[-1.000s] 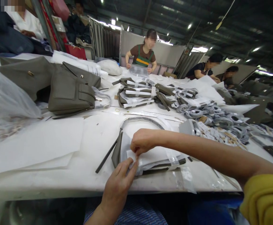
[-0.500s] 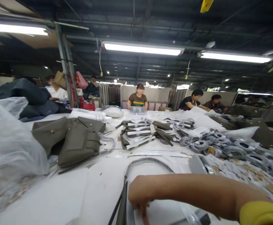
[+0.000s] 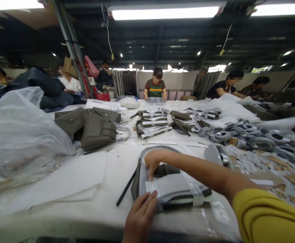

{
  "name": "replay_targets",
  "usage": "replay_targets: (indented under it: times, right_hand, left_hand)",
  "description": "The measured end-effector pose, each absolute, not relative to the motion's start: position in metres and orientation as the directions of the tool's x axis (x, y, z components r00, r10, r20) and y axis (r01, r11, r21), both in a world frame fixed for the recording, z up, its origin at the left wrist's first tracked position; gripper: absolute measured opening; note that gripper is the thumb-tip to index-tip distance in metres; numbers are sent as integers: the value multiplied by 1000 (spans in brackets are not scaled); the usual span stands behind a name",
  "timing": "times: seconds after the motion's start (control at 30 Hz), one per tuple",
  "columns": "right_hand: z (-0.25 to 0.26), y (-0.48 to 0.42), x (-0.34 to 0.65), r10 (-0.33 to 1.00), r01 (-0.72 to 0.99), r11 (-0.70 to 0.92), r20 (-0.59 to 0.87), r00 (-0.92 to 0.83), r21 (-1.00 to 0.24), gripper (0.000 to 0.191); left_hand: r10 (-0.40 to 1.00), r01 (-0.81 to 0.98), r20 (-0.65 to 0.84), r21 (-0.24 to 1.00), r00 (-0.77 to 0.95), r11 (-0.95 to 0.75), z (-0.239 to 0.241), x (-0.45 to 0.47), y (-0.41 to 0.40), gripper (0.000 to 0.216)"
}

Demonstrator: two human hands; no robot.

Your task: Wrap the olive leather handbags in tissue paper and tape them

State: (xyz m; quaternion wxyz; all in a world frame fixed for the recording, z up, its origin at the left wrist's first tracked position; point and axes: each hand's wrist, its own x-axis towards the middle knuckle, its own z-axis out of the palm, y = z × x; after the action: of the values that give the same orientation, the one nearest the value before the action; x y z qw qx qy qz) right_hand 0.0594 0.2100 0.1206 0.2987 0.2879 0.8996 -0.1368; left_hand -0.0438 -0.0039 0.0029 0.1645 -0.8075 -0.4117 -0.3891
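Note:
A folded olive-green bag piece wrapped in white paper and clear tape (image 3: 174, 187) lies at the near edge of the white table (image 3: 101, 202). My right hand (image 3: 152, 162) reaches across from the right and presses its fingertips down on the wrapping's top left corner. My left hand (image 3: 141, 216) comes up from below, fingers flat and together against the wrapping's near left edge. A dark strap (image 3: 126, 187) sticks out to the left of the piece.
An olive handbag (image 3: 96, 131) and a big clear plastic bag (image 3: 20, 135) lie at the left. Wrapped bag pieces (image 3: 154, 123) are stacked mid-table, with coiled grey straps (image 3: 241, 131) at the right. Several people work at the far side.
The camera swung up toward the ceiling, then back down. My right hand stays on the wrapped piece; my left hand left view and is back at its near edge.

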Motion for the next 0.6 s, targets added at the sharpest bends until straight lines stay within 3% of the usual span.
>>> replay_targets:
  times: [0.17,0.3,0.37,0.5,0.6]
  right_hand:
    - [126,231,73,525,723,666,-572,-630,-185,44]
    - [130,226,91,636,751,617,-412,-653,-237,44]
    - [124,212,101,623,725,619,-373,-688,-302,56]
    - [102,178,116,594,686,583,-349,-725,-435,105]
    - [90,169,118,639,709,496,-343,-689,-501,109]
  left_hand:
    - [654,798,681,169,330,-578,20,-41,-16,32]
    - [663,801,682,191,308,-568,19,-38,-20,33]
    - [658,804,691,189,300,-564,19,-38,-21,33]
    - [638,815,705,149,310,-560,14,-40,-20,34]
    - [577,807,727,54,371,-588,3,-45,-13,36]
